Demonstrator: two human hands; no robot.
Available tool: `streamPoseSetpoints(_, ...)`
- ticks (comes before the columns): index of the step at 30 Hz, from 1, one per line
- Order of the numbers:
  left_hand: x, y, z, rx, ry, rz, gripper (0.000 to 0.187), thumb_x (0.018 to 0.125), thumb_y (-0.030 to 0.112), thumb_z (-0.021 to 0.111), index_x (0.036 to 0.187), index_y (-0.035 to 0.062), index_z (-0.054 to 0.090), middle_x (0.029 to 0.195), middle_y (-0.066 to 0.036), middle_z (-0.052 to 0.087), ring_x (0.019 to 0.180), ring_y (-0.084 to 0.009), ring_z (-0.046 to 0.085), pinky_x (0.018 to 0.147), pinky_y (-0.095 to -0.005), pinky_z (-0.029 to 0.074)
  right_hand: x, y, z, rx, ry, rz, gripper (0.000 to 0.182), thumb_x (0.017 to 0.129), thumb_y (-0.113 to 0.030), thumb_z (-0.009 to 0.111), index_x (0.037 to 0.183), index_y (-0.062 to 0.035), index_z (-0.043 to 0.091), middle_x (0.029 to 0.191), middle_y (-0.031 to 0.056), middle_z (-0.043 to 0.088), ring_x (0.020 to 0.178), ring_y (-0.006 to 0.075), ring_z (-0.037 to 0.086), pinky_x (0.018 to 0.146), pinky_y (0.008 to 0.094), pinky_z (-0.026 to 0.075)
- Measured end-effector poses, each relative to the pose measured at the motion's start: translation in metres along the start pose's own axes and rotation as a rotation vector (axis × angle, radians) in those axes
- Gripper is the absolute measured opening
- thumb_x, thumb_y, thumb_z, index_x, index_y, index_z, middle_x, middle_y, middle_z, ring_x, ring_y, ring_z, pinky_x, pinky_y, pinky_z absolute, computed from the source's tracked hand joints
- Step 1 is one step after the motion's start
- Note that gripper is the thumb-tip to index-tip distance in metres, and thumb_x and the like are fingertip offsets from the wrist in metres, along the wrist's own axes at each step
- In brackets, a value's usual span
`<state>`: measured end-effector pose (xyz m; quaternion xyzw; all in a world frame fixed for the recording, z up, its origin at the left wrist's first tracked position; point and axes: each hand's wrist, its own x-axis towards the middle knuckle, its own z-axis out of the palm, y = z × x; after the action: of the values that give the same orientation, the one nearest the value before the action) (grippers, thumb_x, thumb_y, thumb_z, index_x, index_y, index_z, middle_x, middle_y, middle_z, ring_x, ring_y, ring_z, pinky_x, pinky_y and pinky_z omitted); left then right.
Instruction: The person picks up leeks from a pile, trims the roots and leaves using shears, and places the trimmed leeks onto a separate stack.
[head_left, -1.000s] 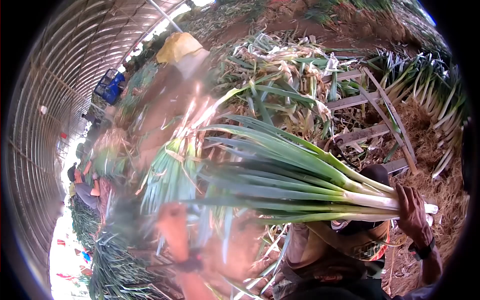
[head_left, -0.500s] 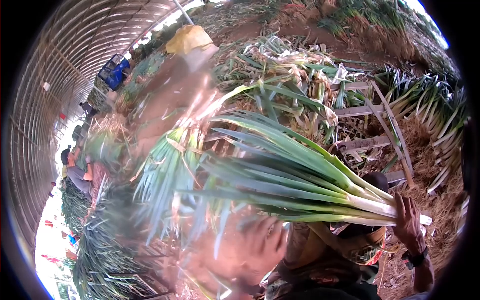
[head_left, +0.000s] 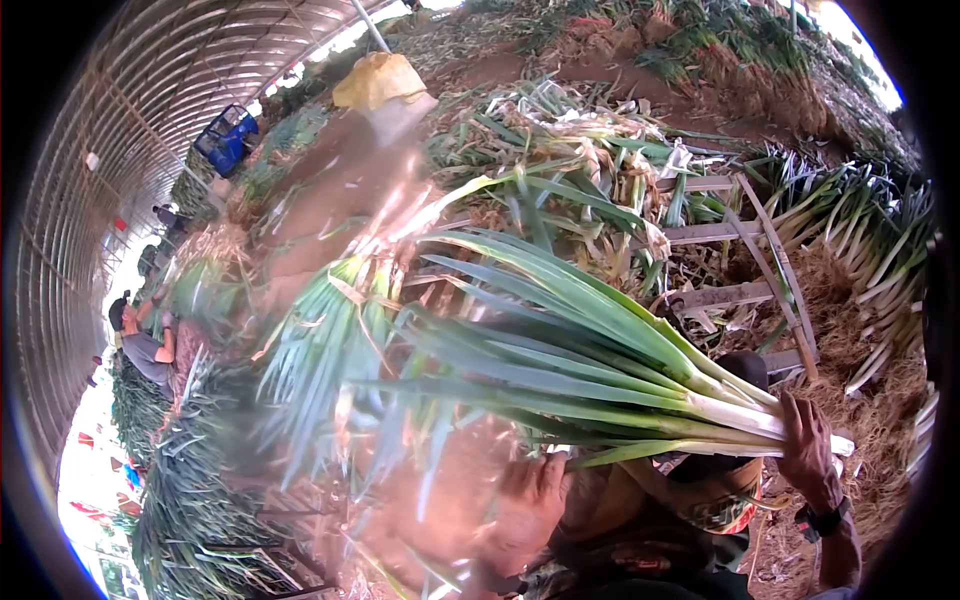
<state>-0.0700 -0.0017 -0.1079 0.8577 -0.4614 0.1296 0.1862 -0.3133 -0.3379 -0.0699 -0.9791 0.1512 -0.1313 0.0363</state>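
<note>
My right hand (head_left: 808, 452), with a dark band at the wrist, is closed around the white root ends of a bunch of long green onions (head_left: 640, 385). The bunch lies across in front of me, its green leaves fanning out to the left. Below those leaves is my left hand (head_left: 530, 495), close to the lowest leaf. Its fingers look apart and hold nothing visible, though a smear blurs this part of the view. Another bundle of green onions (head_left: 335, 330) with drooping leaves lies behind the leaf tips.
Discarded leaves (head_left: 580, 150) are heaped ahead, beside a wooden frame (head_left: 775, 260). Trimmed green onions (head_left: 870, 225) line the right side. A large leafy pile (head_left: 190, 510) fills the lower left. A person (head_left: 150, 345) works at far left; a blue vehicle (head_left: 225, 140) stands behind.
My left hand has shifted slightly down from the leaves. The bunch in my right hand is nearly still. The distant person's arm has moved a little.
</note>
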Motion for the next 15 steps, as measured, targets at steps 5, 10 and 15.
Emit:
streamPoseSetpoints(5, -0.001, -0.015, 0.008, 0.006, -0.086, 0.057, 0.037, 0.081, 0.008, 0.073, 0.117, 0.0055, 0.062, 0.103, -0.012, 0.069, 0.087, -0.0232, 0.068, 0.069, -0.0345, 0.055, -0.004, 0.0, -0.005, 0.007, 0.01, 0.0, 0.068, 0.075, 0.001, 0.065, 0.14, 0.0042, 0.045, 0.112, 0.0228, 0.06, 0.097, 0.0406, 0.059, 0.084, 0.0516, 0.049)
streamPoseSetpoints(10, -0.005, -0.033, 0.019, 0.156, -0.145, 0.095, 0.021, 0.088, 0.014, 0.072, 0.104, 0.0032, 0.064, 0.082, -0.01, 0.069, 0.063, -0.0165, 0.06, 0.055, -0.0303, 0.05, -0.006, 0.004, 0.008, 0.035, 0.013, 0.029, 0.061, 0.083, -0.002, 0.063, 0.141, 0.002, 0.046, 0.114, 0.0215, 0.06, 0.099, 0.0401, 0.061, 0.085, 0.0507, 0.051)
streamPoseSetpoints(15, 0.005, -0.045, -0.018, 0.246, -0.125, -0.008, 0.026, 0.092, 0.023, 0.072, 0.11, 0.005, 0.064, 0.094, -0.015, 0.07, 0.075, -0.0307, 0.066, 0.068, -0.0403, 0.056, -0.003, 0.007, -0.002, 0.004, -0.046, -0.069, 0.061, 0.078, -0.002, 0.063, 0.137, 0.0047, 0.05, 0.114, 0.0235, 0.06, 0.103, 0.0415, 0.061, 0.087, 0.0522, 0.052)
